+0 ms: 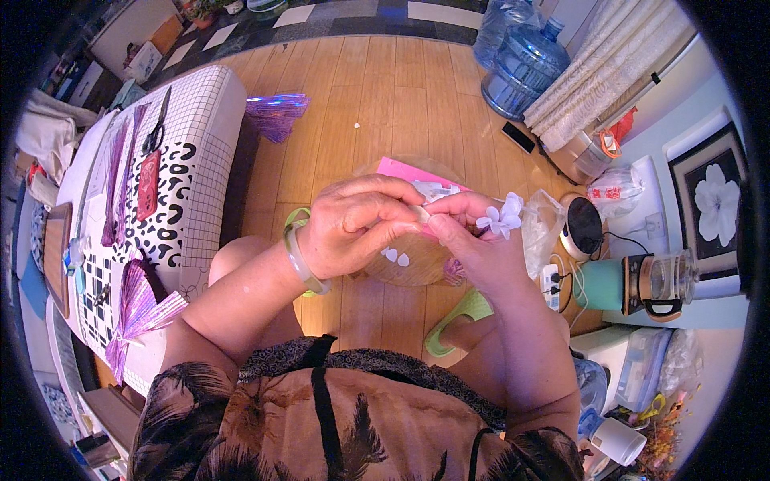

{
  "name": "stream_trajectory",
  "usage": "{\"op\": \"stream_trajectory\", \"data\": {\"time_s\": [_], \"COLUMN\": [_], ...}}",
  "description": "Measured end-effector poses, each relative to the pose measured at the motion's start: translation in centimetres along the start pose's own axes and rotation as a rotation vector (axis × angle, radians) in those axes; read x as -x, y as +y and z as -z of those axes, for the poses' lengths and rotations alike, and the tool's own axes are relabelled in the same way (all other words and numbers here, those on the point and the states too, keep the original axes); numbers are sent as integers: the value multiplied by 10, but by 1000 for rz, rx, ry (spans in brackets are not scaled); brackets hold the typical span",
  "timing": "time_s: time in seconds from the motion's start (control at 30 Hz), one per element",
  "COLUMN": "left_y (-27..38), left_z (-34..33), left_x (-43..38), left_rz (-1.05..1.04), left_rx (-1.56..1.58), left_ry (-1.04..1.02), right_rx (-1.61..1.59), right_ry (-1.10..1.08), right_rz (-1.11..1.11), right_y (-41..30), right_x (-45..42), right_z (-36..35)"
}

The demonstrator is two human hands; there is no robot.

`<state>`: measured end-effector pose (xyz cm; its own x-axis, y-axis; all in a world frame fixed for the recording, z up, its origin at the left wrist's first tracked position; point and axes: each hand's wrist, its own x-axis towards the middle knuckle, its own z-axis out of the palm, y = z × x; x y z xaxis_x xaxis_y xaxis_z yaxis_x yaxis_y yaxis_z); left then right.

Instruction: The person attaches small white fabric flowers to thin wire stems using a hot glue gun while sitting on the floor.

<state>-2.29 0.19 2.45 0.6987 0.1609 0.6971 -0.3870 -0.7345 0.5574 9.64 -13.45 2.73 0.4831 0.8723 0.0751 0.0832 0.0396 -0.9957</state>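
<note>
My left hand (367, 222) and my right hand (475, 234) meet at the fingertips, pinching a small pale petal-like piece (423, 213) between them. White artificial petals (502, 217) stick out beside my right hand, near the base of its fingers; how they are held is hidden. Below my hands stands a low round clear stool or table (367, 273), with several loose white petals (398, 258) on it. A pink sheet (397, 169) and a clear plastic packet (438, 190) lie partly hidden behind my fingers. A shiny purple bundle (454, 272) is partly covered by my right hand.
On the bed at left lie black scissors (155, 135), a red phone case (148, 185), purple foil strips (114, 186) and a purple foil bow (133, 315). Water bottles (524, 69), a black phone (518, 137), a power strip (551, 285) and a glass kettle (665, 279) are at right.
</note>
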Motion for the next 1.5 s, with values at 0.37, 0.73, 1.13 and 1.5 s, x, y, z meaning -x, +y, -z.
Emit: {"op": "stream_trajectory", "data": {"time_s": [0.37,0.73,1.13,1.5], "left_y": [-1,0,0,-1], "left_z": [0,-3,-3,0], "left_x": [1,3,4,6], "left_rz": [56,131,116,101], "left_rx": [43,92,74,77], "left_ry": [6,55,72,44], "right_rx": [-31,-6,-68,-21], "right_ry": [-17,39,51,92], "right_rz": [-49,-46,-27,17], "right_y": [0,-1,0,2], "right_x": [1,0,-1,-4], "right_z": [2,-6,-8,-11]}}
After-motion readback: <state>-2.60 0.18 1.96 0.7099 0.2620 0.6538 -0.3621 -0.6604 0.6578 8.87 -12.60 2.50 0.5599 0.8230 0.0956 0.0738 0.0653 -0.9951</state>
